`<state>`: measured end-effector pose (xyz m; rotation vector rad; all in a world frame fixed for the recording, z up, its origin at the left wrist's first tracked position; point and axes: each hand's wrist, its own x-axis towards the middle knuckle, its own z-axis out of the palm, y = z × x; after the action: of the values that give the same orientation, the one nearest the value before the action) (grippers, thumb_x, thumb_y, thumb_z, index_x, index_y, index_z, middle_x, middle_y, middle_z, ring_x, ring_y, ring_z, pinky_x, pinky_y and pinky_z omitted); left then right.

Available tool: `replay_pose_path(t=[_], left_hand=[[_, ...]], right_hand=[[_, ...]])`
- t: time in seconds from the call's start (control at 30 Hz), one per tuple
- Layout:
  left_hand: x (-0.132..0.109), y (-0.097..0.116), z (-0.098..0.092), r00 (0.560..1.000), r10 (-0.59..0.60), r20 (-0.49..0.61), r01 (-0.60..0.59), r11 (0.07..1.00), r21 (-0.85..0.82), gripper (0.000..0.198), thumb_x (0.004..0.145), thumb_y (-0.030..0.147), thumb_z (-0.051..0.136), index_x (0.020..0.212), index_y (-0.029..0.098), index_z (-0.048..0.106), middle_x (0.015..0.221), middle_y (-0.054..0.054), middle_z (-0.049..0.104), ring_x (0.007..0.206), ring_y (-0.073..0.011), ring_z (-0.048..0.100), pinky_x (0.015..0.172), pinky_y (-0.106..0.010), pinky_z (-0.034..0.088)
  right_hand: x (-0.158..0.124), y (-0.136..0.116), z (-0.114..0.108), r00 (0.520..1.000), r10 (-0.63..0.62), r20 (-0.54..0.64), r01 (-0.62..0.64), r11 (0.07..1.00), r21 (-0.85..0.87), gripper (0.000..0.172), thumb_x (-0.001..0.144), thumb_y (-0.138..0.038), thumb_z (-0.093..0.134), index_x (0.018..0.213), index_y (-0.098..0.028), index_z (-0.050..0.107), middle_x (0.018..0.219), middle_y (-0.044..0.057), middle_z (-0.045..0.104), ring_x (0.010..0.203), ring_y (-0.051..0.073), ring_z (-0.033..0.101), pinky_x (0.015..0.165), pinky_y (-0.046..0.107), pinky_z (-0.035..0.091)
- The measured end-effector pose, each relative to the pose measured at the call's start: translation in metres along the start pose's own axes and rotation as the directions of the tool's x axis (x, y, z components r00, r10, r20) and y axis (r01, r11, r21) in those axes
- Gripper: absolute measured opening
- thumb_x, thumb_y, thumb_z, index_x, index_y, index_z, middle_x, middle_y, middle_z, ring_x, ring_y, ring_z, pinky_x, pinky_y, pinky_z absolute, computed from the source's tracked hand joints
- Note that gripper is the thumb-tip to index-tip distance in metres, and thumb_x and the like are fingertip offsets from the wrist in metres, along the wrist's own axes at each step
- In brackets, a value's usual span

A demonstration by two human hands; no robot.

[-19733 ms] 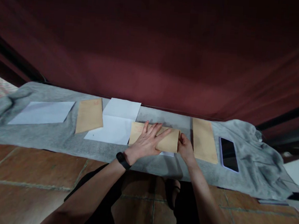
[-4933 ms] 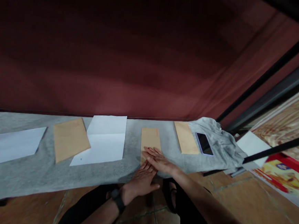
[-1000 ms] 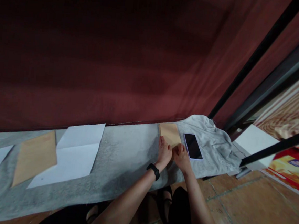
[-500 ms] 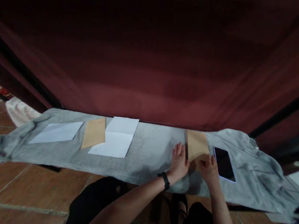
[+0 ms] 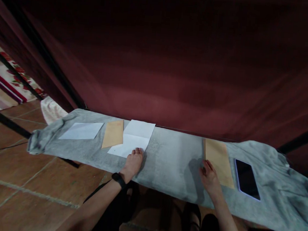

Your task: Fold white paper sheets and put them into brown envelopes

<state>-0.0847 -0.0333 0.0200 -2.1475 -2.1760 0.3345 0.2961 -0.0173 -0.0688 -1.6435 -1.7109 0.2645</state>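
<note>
My left hand rests over the lower right corner of a creased white sheet of paper, its fingers stretched forward. Overlapping that sheet's left side is a single brown envelope. Farther left lies another white sheet. Loosely bent and apart, the fingers of my right hand hover by the left edge of a stack of brown envelopes; nothing shows in them. A phone with a dark screen and pale purple edge lies right of the stack.
A grey cloth covers the long narrow surface and bunches up at both ends. Behind it hangs a dark red curtain between dark poles. Tiled floor shows in front, and a floral cloth is at far left.
My left hand has moved left from the brown envelope stack to the creased white sheet. My right hand has shifted to the stack's left edge. The view has turned slightly.
</note>
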Motion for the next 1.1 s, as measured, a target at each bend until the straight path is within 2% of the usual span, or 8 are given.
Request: replay_pose_path(t=[0.1,0.23,0.5,0.77,0.83,0.93,1.0,1.1], left_hand=[[0.001,0.002,-0.014,0.997,0.071,-0.005,-0.071,0.997,0.017,0.041,0.089,-0.004,0.036,0.117,0.005,0.064,0.113,-0.022,0.068,0.102,-0.0273,0.068,0.079,-0.036,0.056],[-0.005,0.025,-0.023,0.974,0.220,-0.048,-0.219,0.976,0.010,0.039,0.091,-0.001,0.041,0.122,0.010,0.061,0.114,-0.016,0.068,0.105,-0.0244,0.066,0.084,-0.035,0.055],[-0.039,0.114,-0.014,0.840,0.514,-0.176,-0.523,0.852,-0.005,0.034,0.092,0.006,0.050,0.123,0.012,0.062,0.113,-0.013,0.068,0.104,-0.0249,0.065,0.082,-0.036,0.055],[-0.054,0.154,-0.005,0.749,0.605,-0.271,-0.648,0.755,-0.103,0.025,0.091,0.014,0.056,0.113,0.008,0.066,0.110,-0.015,0.069,0.103,-0.0270,0.065,0.079,-0.037,0.055],[-0.055,0.154,-0.008,0.764,0.575,-0.293,-0.637,0.743,-0.205,0.023,0.094,0.026,0.055,0.106,0.011,0.069,0.108,-0.014,0.070,0.102,-0.0273,0.065,0.083,-0.039,0.054],[-0.040,0.143,-0.018,0.847,0.452,-0.281,-0.531,0.757,-0.381,0.028,0.098,0.030,0.046,0.096,0.017,0.071,0.100,-0.010,0.073,0.099,-0.0244,0.067,0.092,-0.040,0.052],[-0.018,0.132,-0.022,0.885,0.349,-0.308,-0.458,0.774,-0.438,0.032,0.099,0.023,0.040,0.109,0.017,0.070,0.112,-0.010,0.073,0.110,-0.0229,0.065,0.101,-0.039,0.048],[0.023,0.121,-0.019,0.878,0.308,-0.365,-0.458,0.763,-0.457,0.047,0.101,0.023,0.030,0.143,0.012,0.050,0.150,-0.012,0.051,0.143,-0.0215,0.041,0.119,-0.039,0.032]], right_hand=[[0.000,-0.013,0.004,1.000,0.019,0.012,-0.019,1.000,0.014,0.051,0.089,-0.041,0.042,0.124,-0.011,0.064,0.137,0.021,0.057,0.128,0.033,0.055,0.109,0.051,0.044],[-0.001,-0.034,0.012,0.999,0.014,0.049,-0.016,0.999,0.040,0.046,0.090,-0.036,0.042,0.121,-0.013,0.067,0.134,0.021,0.060,0.129,0.032,0.055,0.107,0.052,0.046],[-0.002,-0.070,0.033,0.990,0.045,0.134,-0.051,0.998,0.037,0.042,0.091,-0.028,0.044,0.126,-0.016,0.064,0.136,0.016,0.061,0.129,0.026,0.057,0.109,0.044,0.046],[0.005,-0.074,0.040,0.987,0.054,0.154,-0.052,0.999,-0.017,0.043,0.091,-0.020,0.046,0.131,-0.017,0.061,0.138,0.013,0.061,0.128,0.025,0.058,0.109,0.042,0.046],[0.007,-0.074,0.040,0.989,0.038,0.144,-0.031,0.998,-0.046,0.043,0.092,-0.020,0.045,0.131,-0.014,0.061,0.142,0.015,0.058,0.132,0.026,0.055,0.111,0.042,0.045],[0.008,-0.079,0.039,0.990,0.000,0.142,0.011,0.997,-0.077,0.044,0.096,-0.023,0.041,0.134,-0.012,0.059,0.147,0.016,0.054,0.136,0.025,0.051,0.113,0.043,0.043],[0.007,-0.088,0.042,0.987,-0.038,0.153,0.054,0.993,-0.103,0.045,0.099,-0.025,0.038,0.138,-0.012,0.056,0.149,0.015,0.052,0.137,0.024,0.050,0.114,0.044,0.041],[0.003,-0.106,0.055,0.971,-0.114,0.209,0.149,0.975,-0.162,0.049,0.100,-0.023,0.035,0.146,-0.012,0.049,0.152,0.015,0.047,0.142,0.025,0.044,0.117,0.046,0.037]])
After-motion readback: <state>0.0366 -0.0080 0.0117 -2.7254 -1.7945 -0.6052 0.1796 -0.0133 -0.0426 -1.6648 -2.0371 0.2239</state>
